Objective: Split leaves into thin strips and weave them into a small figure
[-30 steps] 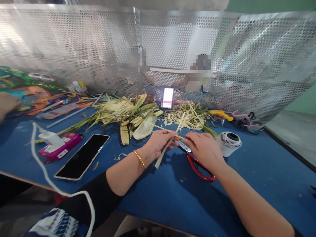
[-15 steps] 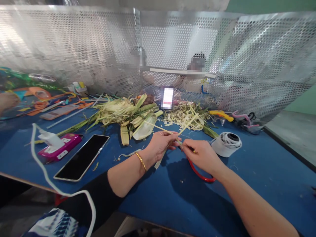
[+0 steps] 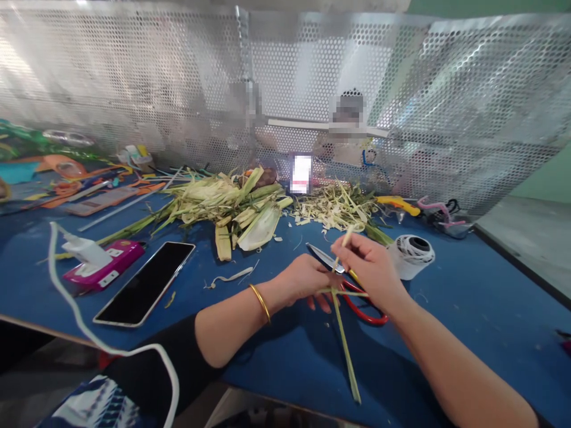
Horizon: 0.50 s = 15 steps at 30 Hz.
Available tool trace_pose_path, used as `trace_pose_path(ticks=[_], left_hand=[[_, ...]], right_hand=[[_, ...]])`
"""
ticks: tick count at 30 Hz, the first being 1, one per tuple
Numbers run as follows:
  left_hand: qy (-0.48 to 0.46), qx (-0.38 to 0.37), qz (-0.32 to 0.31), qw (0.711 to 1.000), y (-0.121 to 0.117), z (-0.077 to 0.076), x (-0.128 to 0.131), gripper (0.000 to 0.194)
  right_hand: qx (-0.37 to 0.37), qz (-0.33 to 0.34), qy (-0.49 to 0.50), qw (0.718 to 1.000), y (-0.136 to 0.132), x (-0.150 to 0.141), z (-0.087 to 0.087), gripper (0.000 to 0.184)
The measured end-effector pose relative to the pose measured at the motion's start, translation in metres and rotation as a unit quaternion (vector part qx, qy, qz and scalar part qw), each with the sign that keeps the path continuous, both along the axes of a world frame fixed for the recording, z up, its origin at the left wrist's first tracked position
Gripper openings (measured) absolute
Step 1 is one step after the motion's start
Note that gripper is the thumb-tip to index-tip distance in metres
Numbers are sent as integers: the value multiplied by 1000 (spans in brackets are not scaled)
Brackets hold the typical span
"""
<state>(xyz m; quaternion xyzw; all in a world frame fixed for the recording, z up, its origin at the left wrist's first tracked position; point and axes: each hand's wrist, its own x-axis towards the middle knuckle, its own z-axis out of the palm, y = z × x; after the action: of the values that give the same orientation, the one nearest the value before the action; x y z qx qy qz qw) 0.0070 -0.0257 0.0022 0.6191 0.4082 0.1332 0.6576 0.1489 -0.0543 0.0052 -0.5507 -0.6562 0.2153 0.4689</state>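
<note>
My left hand (image 3: 310,279) pinches narrow pale-green leaf strips (image 3: 343,345) where they cross. One strip hangs down toward the table's front edge, and another sticks out to the right. My right hand (image 3: 368,261), its fingers closed, grips the upper end of a strip just above the crossing. Under and behind my hands lie red-handled scissors (image 3: 366,314), their blades pointing to the back left. A roll of white thread (image 3: 413,258) stands right beside my right hand.
Heaps of green husk leaves (image 3: 209,205) and shredded scraps (image 3: 336,208) lie at the back, before a perforated metal screen (image 3: 178,77). On the left are a black-screened phone (image 3: 145,284), a magenta power strip (image 3: 107,267) and a white cable (image 3: 78,312). A yellow tool (image 3: 397,205) lies back right.
The crossed strips have turned, so a long one now hangs toward me. My right hand has moved up to a strip's upper end, and the scissors' blades have come into view.
</note>
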Motion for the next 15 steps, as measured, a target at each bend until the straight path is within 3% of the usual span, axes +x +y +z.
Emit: trace_pose_path(ticks=[2,5,8,11,15], left_hand=[[-25,-36,54,998,7,-2,0,27],[-96,-136,146,975,21,-4,-3,21],[-158,-219,216,938,32,-5,-4,18],[-206,-244,259,912,35,-6,-4,23],[-253,-241,297,889,34,-6,-3,22]], right_hand=[[55,-41,-16,998,-3,1,2,18],[156,-55,-177,970,-8,1,3,14],[238,-28,-395,887,-7,-2,-4,18],[263,-9,-514,816,-3,-7,-15,22],[251,-2,-539,804,4,-9,-31,19]])
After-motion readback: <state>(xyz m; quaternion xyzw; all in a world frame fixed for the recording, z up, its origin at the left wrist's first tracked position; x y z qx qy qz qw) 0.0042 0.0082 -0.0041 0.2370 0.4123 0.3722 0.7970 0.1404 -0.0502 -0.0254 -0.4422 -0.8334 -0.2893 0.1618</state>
